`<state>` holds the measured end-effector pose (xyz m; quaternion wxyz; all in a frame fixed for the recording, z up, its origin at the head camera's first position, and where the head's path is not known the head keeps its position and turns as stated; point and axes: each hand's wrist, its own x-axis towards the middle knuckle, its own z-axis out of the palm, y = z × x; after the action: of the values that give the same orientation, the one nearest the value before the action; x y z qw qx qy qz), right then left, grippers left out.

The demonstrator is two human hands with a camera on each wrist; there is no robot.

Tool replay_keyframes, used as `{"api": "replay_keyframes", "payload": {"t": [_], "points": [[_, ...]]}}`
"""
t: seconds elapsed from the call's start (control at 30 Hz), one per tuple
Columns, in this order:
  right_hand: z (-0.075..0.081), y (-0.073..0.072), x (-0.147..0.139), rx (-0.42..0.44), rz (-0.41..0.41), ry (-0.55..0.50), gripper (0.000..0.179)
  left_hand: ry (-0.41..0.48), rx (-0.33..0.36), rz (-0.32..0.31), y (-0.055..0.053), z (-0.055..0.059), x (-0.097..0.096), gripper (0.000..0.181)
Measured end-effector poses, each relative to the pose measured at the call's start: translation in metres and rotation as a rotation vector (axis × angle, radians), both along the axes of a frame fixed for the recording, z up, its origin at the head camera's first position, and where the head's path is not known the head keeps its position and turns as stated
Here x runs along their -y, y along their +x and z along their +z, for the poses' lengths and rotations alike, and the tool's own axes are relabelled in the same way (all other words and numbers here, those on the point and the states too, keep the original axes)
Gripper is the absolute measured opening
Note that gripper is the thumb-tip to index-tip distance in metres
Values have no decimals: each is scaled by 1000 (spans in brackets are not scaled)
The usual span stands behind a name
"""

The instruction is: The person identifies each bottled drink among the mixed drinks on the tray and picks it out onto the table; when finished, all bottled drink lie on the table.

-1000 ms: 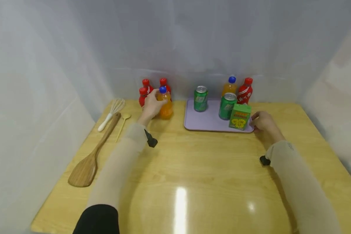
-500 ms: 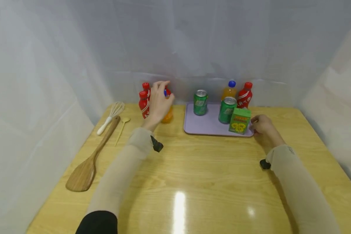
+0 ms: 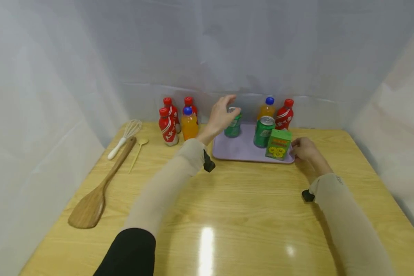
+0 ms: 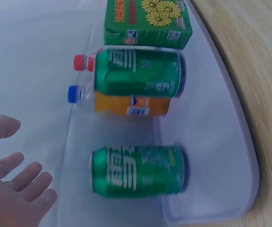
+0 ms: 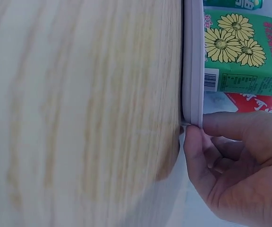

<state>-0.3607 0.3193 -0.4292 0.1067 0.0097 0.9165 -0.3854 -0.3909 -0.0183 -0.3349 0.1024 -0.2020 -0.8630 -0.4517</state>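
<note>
In the head view, the left grip (image 3: 222,117) covers part of the left can (image 3: 232,130), and the other can (image 3: 263,133) hides the base of the right orange bottle (image 3: 267,111). The left wrist view's top edge cuts off the carton (image 4: 148,23), and the cans' lettering is blurred. The right wrist view's right edge cuts off the right grip (image 5: 247,166); the carton's smallest print cannot be read.
</note>
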Motion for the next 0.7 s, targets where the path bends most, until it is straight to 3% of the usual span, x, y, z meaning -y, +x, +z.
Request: {"api": "replay_keyframes", "payload": {"t": [0.13, 0.27, 0.5, 0.7], "points": [[1, 1, 0, -6, -2, -8, 46, -33, 33, -39, -7, -10, -27, 58], [0, 2, 2, -25, -9, -18, 45, -98, 47, -34, -7, -16, -47, 58], [1, 3, 4, -33, -31, -22, 43, -143, 99, -40, -13, -12, -73, 59], [-1, 8, 9, -29, -25, -12, 38, -94, 151, -9, -14, -8, -89, 62]]}}
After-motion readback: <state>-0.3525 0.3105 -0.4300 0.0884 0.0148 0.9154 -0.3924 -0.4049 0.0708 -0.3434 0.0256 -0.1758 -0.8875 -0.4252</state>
